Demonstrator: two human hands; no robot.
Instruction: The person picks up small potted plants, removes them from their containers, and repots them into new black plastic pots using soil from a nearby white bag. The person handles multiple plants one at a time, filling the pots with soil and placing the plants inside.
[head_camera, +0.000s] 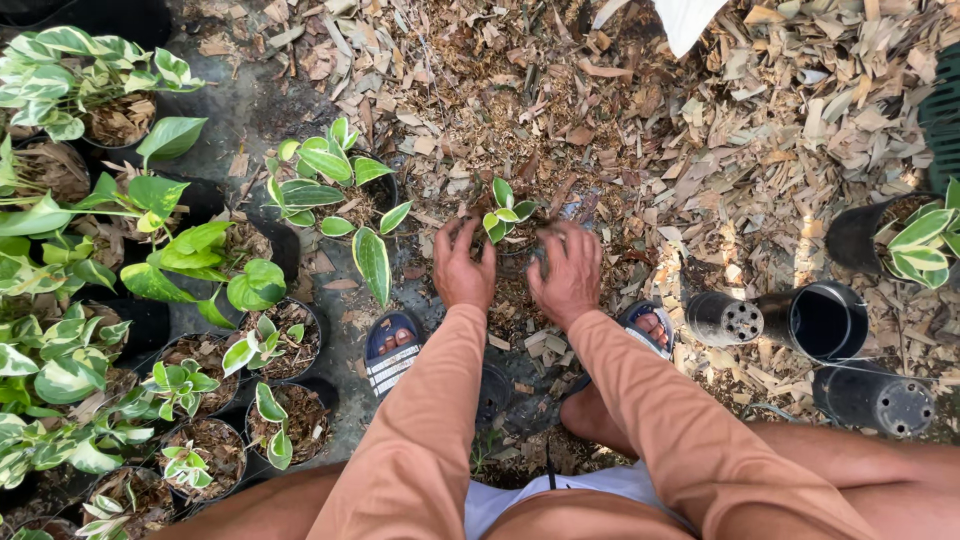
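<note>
A small cutting with green and cream leaves (503, 211) stands in a black pot full of wood chips, and the pot itself is mostly hidden. My left hand (462, 263) and my right hand (567, 272) rest palms down on the chips on either side of the cutting, fingers curled into the mix. Both arms wear salmon long sleeves. My feet in sandals (391, 348) sit just below the hands.
Several potted variegated plants (215, 372) crowd the left side. A larger plant (335, 185) stands left of my hands. Empty black pots (822, 320) lie tipped over at the right, beside another potted plant (921, 240). Wood chips and dry bark (640, 110) cover the ground.
</note>
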